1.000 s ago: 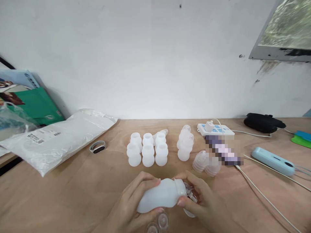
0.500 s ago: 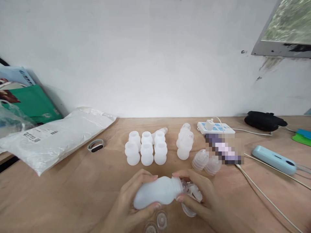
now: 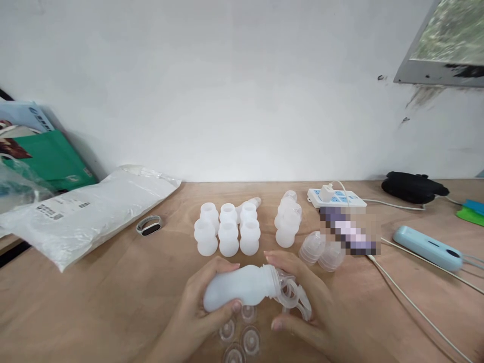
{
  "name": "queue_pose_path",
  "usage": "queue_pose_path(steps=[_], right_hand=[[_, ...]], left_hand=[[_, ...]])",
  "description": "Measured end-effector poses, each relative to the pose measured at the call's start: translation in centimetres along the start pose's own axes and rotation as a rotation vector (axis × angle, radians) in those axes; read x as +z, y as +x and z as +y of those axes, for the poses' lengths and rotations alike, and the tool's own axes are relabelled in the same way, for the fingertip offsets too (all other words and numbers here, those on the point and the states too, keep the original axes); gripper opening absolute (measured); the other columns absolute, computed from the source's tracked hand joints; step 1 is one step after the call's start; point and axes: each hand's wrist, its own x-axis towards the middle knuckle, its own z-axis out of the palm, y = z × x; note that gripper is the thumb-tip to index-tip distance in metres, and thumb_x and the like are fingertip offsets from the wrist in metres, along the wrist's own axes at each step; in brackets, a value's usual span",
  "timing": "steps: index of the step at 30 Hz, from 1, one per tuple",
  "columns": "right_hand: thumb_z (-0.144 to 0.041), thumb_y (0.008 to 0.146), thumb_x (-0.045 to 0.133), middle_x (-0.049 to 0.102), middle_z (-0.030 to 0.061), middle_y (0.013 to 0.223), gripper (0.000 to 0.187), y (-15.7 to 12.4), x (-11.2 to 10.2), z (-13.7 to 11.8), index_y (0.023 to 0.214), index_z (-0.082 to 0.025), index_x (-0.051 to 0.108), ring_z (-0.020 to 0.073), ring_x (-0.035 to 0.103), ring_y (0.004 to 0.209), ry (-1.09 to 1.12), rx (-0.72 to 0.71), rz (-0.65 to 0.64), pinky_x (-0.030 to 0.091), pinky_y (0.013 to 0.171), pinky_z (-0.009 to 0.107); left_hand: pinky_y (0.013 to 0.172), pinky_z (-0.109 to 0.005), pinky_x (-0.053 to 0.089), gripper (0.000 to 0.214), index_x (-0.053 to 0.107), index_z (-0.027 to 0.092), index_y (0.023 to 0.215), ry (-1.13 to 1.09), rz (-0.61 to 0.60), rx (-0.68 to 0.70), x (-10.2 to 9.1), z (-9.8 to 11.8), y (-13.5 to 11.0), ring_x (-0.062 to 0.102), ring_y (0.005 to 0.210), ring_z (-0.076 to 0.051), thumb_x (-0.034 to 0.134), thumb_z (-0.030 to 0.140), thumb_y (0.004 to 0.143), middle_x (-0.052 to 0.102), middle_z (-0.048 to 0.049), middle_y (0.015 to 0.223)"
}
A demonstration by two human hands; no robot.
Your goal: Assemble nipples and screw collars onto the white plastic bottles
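Over the table (image 3: 94, 302), left fingers (image 3: 219, 316) grip a crosswise bottle (image 3: 236, 288), neck (image 3: 270, 281) rightward, facing wide-spread right fingers (image 3: 285, 263).

You are indoors at a makeshift work desk; whether the room is a home or a small workshop cannot be told. Your broad brown wooden tabletop (image 3: 94, 302) meets a plain whitish wall (image 3: 227, 91), scuffed below a grey-framed window (image 3: 449, 35). Curvy translucent white plastic bottles (image 3: 229, 242) stand in rows like bench work, yet you also have everyday belongings around: a grey-strapped fitness band (image 3: 144, 229), a white rectangular power strip (image 3: 351, 200) and a crinkled white plastic mailing bag (image 3: 94, 212).
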Motion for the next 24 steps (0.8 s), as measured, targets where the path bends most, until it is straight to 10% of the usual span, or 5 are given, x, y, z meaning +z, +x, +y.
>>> queue_pose_path(steps=[7,13,17,24], right_hand=[[-0.037,0.095,0.063,0.075,0.0047,0.114,0.026,-0.3,0.1,0.1,0.12,-0.03,0.063,0.0229,0.072,0.1,0.002,0.013,0.069,0.06,0.084,0.031],[-0.033,0.094,0.063,0.07,0.0039,0.11,0.043,-1.1,-1.0,0.1,0.136,-0.034,0.052,0.0216,0.07,0.096,0.011,0.053,0.162,0.059,0.081,0.03],[-0.041,0.091,0.067,0.073,0.0032,0.104,0.043,-1.0,-0.4,-0.2,0.132,-0.031,0.059,0.0219,0.07,0.093,0.003,0.071,-0.033,0.057,0.08,0.031],[-0.051,0.093,0.056,0.075,0.0019,0.08,0.032,-0.2,0.2,-0.7,0.104,-0.023,0.068,0.0176,0.067,0.065,-0.106,-0.099,0.059,0.052,0.059,0.026]], left_hand=[[0.056,-0.023,0.052,0.032,0.07,0.024,0.108,-0.144,-0.017,-0.121,0.2,-0.1,-0.3,0.066,0.068,-0.018,0.074,0.042,0.082,0.072,-0.0021,0.091],[0.059,-0.026,0.054,0.039,0.07,0.02,0.099,-0.211,0.168,-0.308,-0.4,-0.5,0.1,0.065,0.067,-0.02,0.068,0.056,0.084,0.072,-0.0014,0.08],[0.065,-0.026,0.054,0.036,0.07,0.023,0.105,-0.162,0.097,-0.211,-0.1,-0.3,-0.2,0.067,0.076,-0.022,0.072,0.051,0.083,0.074,-0.0019,0.09],[0.089,-0.036,0.052,0.052,0.06,0.03,0.13,-0.205,-0.052,-0.168,0.2,-0.2,-0.9,0.06,0.115,-0.033,0.067,0.06,0.087,0.066,-0.0063,0.129]])
